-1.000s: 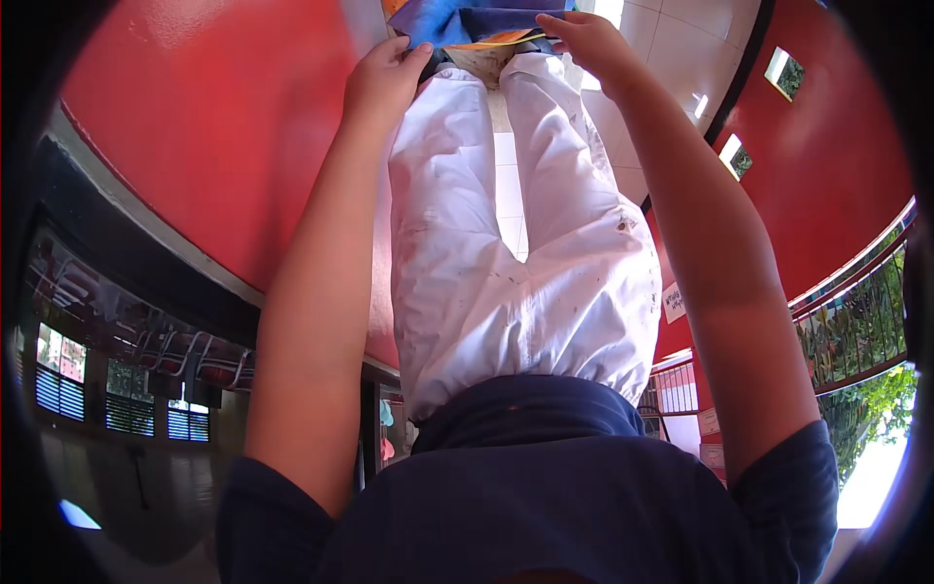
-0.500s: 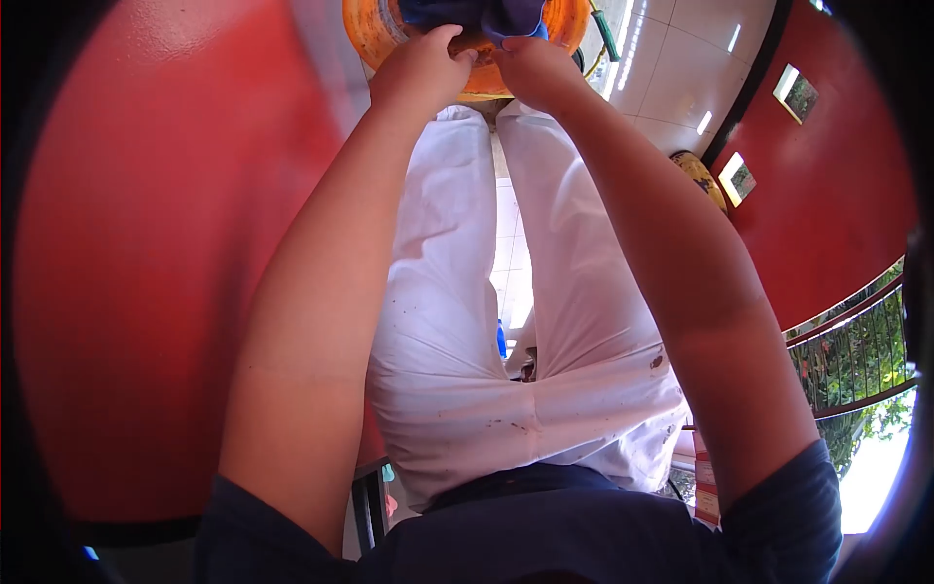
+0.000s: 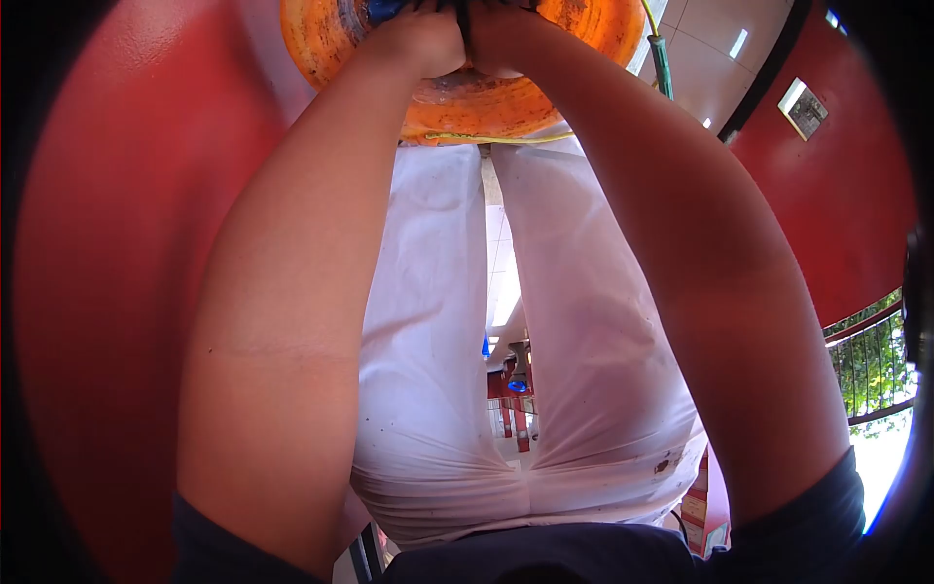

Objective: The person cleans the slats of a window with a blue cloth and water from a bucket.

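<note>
Drawn closer together, left hand [image 3: 428, 41] and right hand [image 3: 498, 37] apparently work blue cloth [image 3: 383, 10] in the orange basin [image 3: 486, 109] beneath them; fingers hidden, grip cannot be told.

Honestly can't read any text here, folks. No letters, brand or number I can make out on the orange tub [image 3: 496, 109] at the top edge, or on the red wall [image 3: 851, 209] over on the right. The red-and-white panels [image 3: 695, 508] down by the lower right are just too small and blurry to read.
</note>
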The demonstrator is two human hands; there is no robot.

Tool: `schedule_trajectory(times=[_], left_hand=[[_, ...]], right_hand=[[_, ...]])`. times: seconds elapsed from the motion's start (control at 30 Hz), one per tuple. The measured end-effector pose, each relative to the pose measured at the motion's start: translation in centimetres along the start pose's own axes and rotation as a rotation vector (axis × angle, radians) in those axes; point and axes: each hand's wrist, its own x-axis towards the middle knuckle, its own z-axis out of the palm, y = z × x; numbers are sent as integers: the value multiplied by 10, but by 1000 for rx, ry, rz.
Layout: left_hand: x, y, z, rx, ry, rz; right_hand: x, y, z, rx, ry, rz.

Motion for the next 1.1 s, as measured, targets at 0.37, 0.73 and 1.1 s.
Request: schedule_trajectory(times=[0.37, 0.73, 1.1], left_hand=[[5, -3, 17, -5, -124, -125], [-96, 51, -27, -2125, 41, -773], [-72, 35, 28, -2181, 134, -328]], right_hand=[[34, 6, 9, 163, -76, 232], [-159, -47, -96, 1356, 314, 375], [-225, -56, -119, 1253, 373, 55]])
